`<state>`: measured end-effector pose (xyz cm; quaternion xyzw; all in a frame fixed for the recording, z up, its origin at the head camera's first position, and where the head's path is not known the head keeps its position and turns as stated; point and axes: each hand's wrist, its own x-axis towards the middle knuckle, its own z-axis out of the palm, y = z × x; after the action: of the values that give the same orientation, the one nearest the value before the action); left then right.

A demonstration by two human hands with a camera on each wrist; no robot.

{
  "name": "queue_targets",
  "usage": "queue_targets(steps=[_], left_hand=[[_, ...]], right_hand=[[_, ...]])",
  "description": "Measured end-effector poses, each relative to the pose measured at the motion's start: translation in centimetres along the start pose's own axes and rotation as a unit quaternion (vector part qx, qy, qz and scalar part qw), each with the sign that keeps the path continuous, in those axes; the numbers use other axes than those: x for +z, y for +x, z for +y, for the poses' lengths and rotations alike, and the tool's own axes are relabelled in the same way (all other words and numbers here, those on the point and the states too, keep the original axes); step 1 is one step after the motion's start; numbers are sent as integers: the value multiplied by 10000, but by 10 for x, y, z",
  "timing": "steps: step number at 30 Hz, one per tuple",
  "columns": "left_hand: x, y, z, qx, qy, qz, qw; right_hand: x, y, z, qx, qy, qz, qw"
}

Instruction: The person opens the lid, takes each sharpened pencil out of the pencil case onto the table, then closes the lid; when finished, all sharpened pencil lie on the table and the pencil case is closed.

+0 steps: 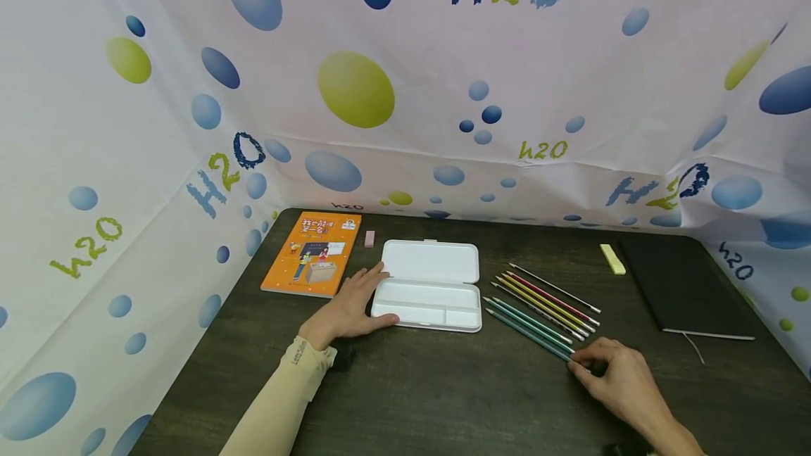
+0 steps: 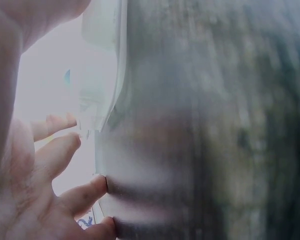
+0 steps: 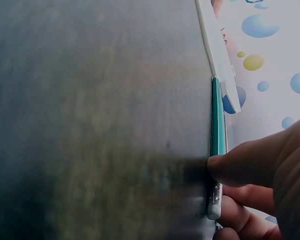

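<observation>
An open white pencil case lies on the dark table, its lid folded back and its compartments holding nothing. My left hand rests at the case's left side, fingers spread and thumb on the near left corner. To the right of the case, several pencils lie in a slanted row. My right hand pinches the nearest green pencil close to its eraser end, thumb on one side and fingers on the other. That pencil lies along the table, tip toward the case.
Behind my left hand lie an orange book and a small pink eraser. At the right are a yellow block and a black notebook with a ribbon. A printed white sheet hangs behind the table.
</observation>
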<state>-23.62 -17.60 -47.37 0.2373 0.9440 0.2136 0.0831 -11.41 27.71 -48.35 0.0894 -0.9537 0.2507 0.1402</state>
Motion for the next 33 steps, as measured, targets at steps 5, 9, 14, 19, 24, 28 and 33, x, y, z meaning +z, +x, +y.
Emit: queue_targets(steps=[5,9,14,19,24,28,33], left_hand=[[0,0,1,32,-46,38,10000],[0,0,1,36,-57,45,10000],[1,-1,1,-8,-28,12,10000],[0,-1,1,39,-64,37,10000],[1,-1,-1,25,-35,31,10000],[0,-2,0,9,-11,39,10000],[-2,-2,2,38,-37,46,10000]], right_hand=[[0,0,0,59,41,-4,10000],[1,0,0,83,49,6,10000],[1,-1,0,4,33,38,10000],[1,1,0,-235,-149,198,9994],[-1,6,-1,-314,-206,237,9990],[-3,10,0,-445,-211,286,9984],[-4,19,0,-636,-51,451,9969]])
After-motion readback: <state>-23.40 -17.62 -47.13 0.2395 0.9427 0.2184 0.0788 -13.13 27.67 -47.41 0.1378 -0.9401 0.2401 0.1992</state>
